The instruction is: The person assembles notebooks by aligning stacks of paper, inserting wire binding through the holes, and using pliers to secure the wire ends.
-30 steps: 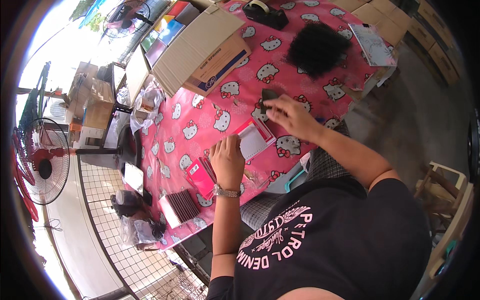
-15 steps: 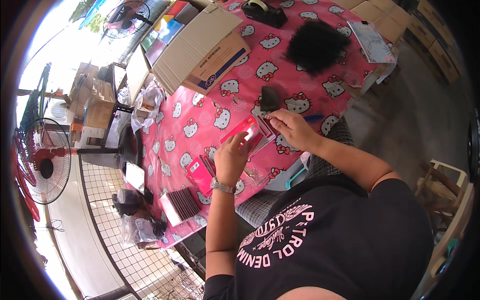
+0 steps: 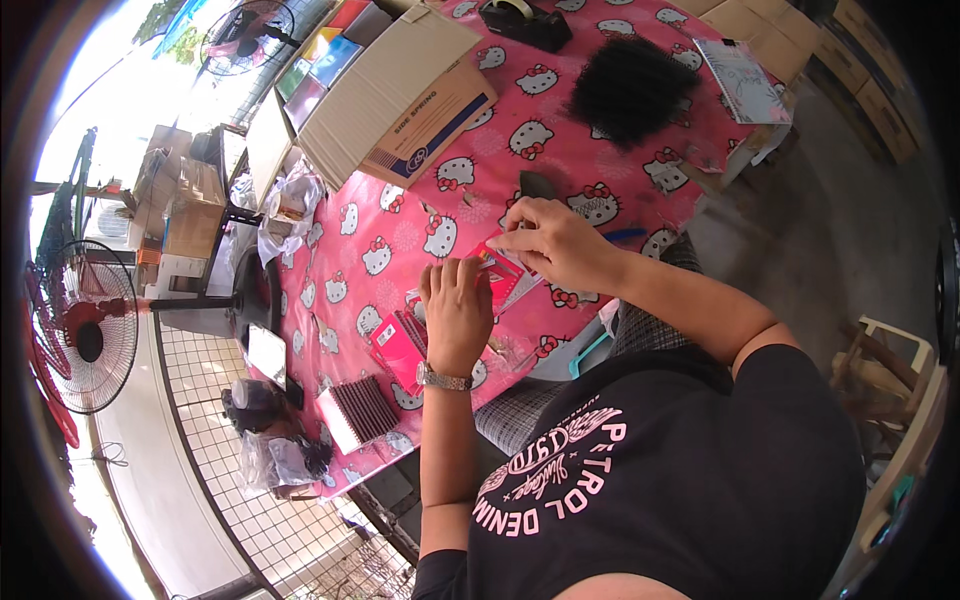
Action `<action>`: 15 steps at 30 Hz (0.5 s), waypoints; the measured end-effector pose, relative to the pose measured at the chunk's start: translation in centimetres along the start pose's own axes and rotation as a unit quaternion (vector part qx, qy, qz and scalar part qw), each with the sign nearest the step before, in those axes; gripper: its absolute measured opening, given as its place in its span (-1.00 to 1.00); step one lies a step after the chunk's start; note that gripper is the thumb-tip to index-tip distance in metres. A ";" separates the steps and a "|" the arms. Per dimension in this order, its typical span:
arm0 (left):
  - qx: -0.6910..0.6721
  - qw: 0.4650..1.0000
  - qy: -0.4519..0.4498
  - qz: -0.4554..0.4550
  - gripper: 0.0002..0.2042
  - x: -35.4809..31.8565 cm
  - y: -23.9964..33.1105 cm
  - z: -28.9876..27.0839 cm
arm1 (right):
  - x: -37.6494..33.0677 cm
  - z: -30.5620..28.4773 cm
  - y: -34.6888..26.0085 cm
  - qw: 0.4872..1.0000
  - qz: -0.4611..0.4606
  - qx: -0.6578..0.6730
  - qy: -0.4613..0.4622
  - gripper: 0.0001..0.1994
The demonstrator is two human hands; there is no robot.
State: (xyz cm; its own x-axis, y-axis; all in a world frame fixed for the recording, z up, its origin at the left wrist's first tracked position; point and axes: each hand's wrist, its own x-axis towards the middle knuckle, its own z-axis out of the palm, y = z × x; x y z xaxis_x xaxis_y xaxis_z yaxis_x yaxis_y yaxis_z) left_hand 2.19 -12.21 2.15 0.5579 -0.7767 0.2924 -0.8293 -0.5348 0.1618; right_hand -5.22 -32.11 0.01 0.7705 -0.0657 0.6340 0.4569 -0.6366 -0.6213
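A red notebook (image 3: 507, 279) lies at a slant on the pink tablecloth between my hands, partly covered by them. My left hand (image 3: 458, 312) rests over its left end with curled fingers; the fingertips hide the grip. My right hand (image 3: 562, 246) reaches across the notebook's far edge, thumb and forefinger pinched together, and what they pinch is too small to make out. Beside my left wrist lies a stack of pink-red notebooks (image 3: 400, 347). Just beyond my right hand is a dark grey piece (image 3: 537, 185), half hidden.
Spiral-bound notebooks (image 3: 358, 414) sit at the near left table edge. A cardboard box (image 3: 425, 115) with folders stands far left, near a tape dispenser (image 3: 526, 24). A heap of black binding coils (image 3: 632, 92) and a patterned notebook (image 3: 740, 82) lie far right. A fan (image 3: 88, 340) stands left.
My right hand has moved left over the notebook, covering part of the dark grey piece. My left hand has turned, its fingers now lying together over the notebook's left end.
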 end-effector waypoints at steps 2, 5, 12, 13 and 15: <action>0.009 1.000 0.009 -0.010 -0.83 -0.5 0.2 0.2 | -0.1 0.0 0.1 0.999 -0.006 0.019 -0.035 -0.77; 0.014 1.000 0.017 -0.006 -0.83 -1.0 0.9 -0.2 | -0.4 -0.1 -0.1 0.992 0.022 0.083 -0.097 -0.75; 0.015 0.999 0.035 -0.016 -0.85 -1.7 0.8 0.3 | 0.4 -0.9 -0.1 0.987 -0.027 0.052 -0.149 -0.69; 0.017 0.999 0.040 -0.015 -0.85 -1.7 0.9 0.5 | 0.6 -1.0 -0.2 0.985 -0.021 0.063 -0.161 -0.72; 0.019 0.999 0.046 -0.013 -0.86 -1.6 0.8 0.7 | 0.9 -0.6 -0.6 0.988 -0.025 0.024 -0.149 -0.75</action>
State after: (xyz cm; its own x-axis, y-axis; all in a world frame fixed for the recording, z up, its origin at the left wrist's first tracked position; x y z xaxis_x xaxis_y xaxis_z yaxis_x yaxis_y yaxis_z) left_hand 0.70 -11.62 1.20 0.5727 -0.7295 0.3740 -0.8119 -0.5680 0.1352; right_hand -5.08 -32.23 1.21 0.8397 0.1995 0.5050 0.5132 -0.5955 -0.6181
